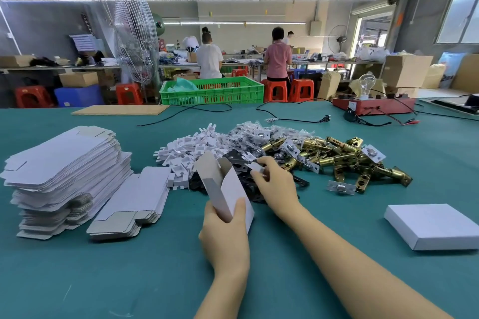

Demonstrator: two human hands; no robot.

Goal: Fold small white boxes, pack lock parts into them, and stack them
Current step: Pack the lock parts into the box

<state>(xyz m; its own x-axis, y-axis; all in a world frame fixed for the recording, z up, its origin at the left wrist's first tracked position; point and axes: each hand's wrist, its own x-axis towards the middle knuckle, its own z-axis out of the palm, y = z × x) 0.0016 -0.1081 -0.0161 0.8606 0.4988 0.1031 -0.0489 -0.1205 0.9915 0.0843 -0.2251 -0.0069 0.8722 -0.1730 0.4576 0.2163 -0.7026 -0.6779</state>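
My left hand (pixel 225 235) grips a small white box (pixel 228 189) by its lower end, tilted with its open top flaps pointing up and away. My right hand (pixel 274 184) pinches a small white plastic part (pixel 257 167) just right of the box's open end, above a patch of black plates (pixel 233 159). Behind lie a heap of white plastic pieces (pixel 189 151), several bagged screw packs (pixel 259 131) and a pile of brass latch bolts (pixel 344 160). Flat unfolded box blanks sit in a tall stack (pixel 64 176) at left, with a lower stack (pixel 132 204) beside it.
A closed white box (pixel 435 228) lies on the green table (pixel 129 280) at right. A black cable with plug (pixel 322 119), a red tester with a bulb (pixel 373 105) and a cardboard sheet (pixel 119 109) sit at the far edge. Beyond stand a green crate (pixel 212 90) and people at benches.
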